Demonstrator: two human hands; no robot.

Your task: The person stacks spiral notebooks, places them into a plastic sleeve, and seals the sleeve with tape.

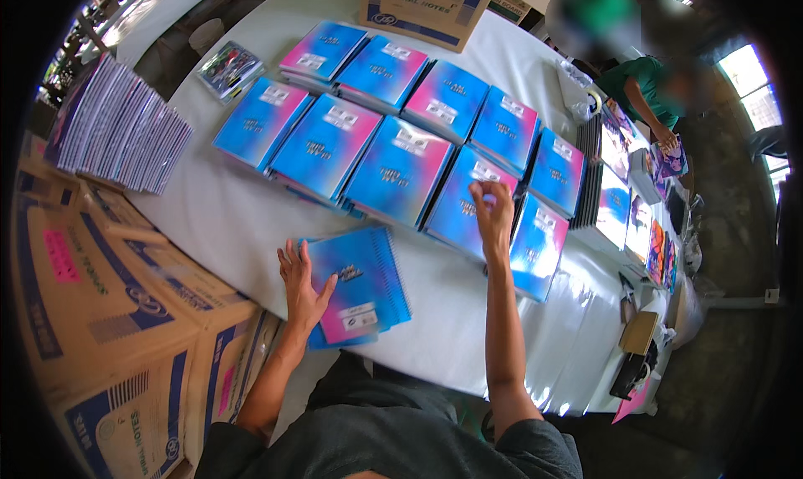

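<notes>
Two bare hands at work over a white-covered table [209,220]. The left hand [305,299], at the near side, is spread, its fingers apart and its thumb against the left edge of a small, uneven pile of blue-and-pink spiral-bound notebooks [368,261]. This pile lies slightly askew near the table's near edge, its spiral binding along the right. The right hand [495,215] is farther off, its fingers bent together above a stack of blue-and-pink notebooks [456,203], fourth from the left in the near row; whether it grasps anything cannot be told.

Beyond the small pile, ten such stacks stand in two slanting rows of five. Behind the far row is a brown cardboard box with dark-blue printing [422,15]; near its left end lies a clear, shiny packet [230,71]. At left, a tall, leaning stack of thin notebooks [125,132] stands beyond large brown cartons with pink labels [109,312]. At right are rows of multicoloured notebooks [640,220]; at the far right, a co-worker in a green top [644,73] has one hand on a colourful-covered notebook [672,159].
</notes>
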